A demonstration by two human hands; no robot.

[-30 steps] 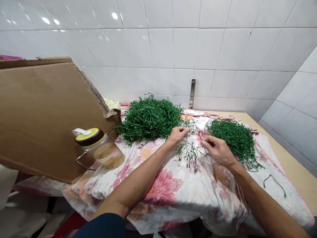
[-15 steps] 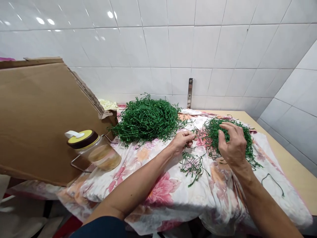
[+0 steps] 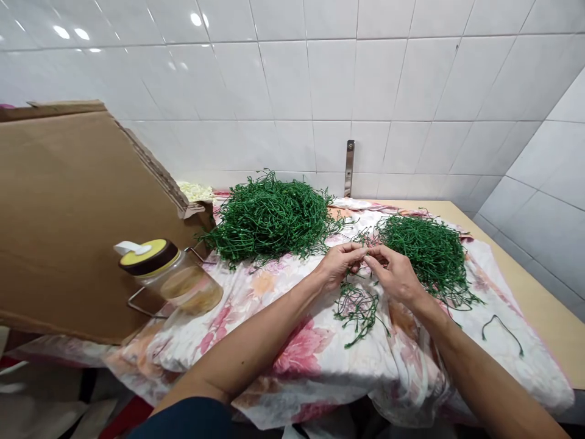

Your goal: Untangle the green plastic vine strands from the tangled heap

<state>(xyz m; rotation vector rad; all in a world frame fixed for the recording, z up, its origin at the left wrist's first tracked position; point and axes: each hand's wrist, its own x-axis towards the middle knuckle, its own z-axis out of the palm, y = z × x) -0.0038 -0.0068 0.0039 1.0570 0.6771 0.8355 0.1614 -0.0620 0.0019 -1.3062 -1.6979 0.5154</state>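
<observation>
1. One head view: wood-topped bench (image 3: 530,294), floral cloth (image 3: 306,353), white-tiled wall (image 3: 286,79) behind its back edge.
2. Green strands lie in a large heap (image 3: 274,219) near the back edge, a smaller heap (image 3: 425,253) toward the right edge, ends pointing every way. Lone strand (image 3: 508,332): arched, long axis slanting toward the front right corner.
3. Left hand (image 3: 342,263) and right hand (image 3: 395,274): fingertips meeting, pinched closed on a thin strand (image 3: 366,256), mostly hidden. Cardboard (image 3: 91,225) cut off at left.

Bright; glare on upper-left tiles (image 3: 114,27)
</observation>
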